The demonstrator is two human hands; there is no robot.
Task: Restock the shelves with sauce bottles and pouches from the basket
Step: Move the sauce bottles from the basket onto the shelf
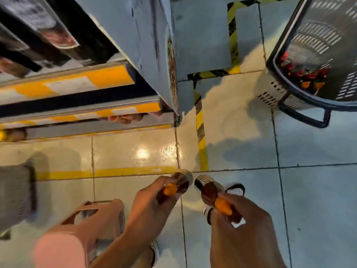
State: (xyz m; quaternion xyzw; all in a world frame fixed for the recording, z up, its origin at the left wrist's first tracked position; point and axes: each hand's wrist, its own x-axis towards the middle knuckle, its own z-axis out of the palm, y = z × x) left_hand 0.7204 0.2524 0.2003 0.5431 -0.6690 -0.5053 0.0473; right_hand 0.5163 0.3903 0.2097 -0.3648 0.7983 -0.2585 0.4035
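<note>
A shop aisle is seen from above: pale glossy floor tiles (318,200) crossed by yellow lines and black-and-yellow hazard tape.

Nearest the camera, two small sauce bottles are held over the floor, one in each hand, their shiny bases pointed away and almost touching. The left hand (146,207) is curled round the left bottle (180,185), gripped at its orange band near the neck. The right hand (243,219) is closed round the right bottle (209,191) in the same way, with the orange part showing between thumb and fingers. Both bottles hold a dark brown sauce. Just left of the arms a pink plastic stool (92,215) stands on the floor, and part of a grey crate (15,192) is seen at the left edge, blurred.

Farther off, on the left, the shelves (81,111) rise with yellow and white price strips along their edges; some goods can be made out on the lower tiers, too blurred to name. Farthest, at upper right, the grey basket (313,35) stands well apart from the hands, with red and orange capped bottles still lying at its bottom.

The step in hand is judged to be the carry from basket to shelf. Next, both bottles would need to be swung left, turned upright and set on a tier with free room. More stock remains in the basket, so the task appears far from finished.
</note>
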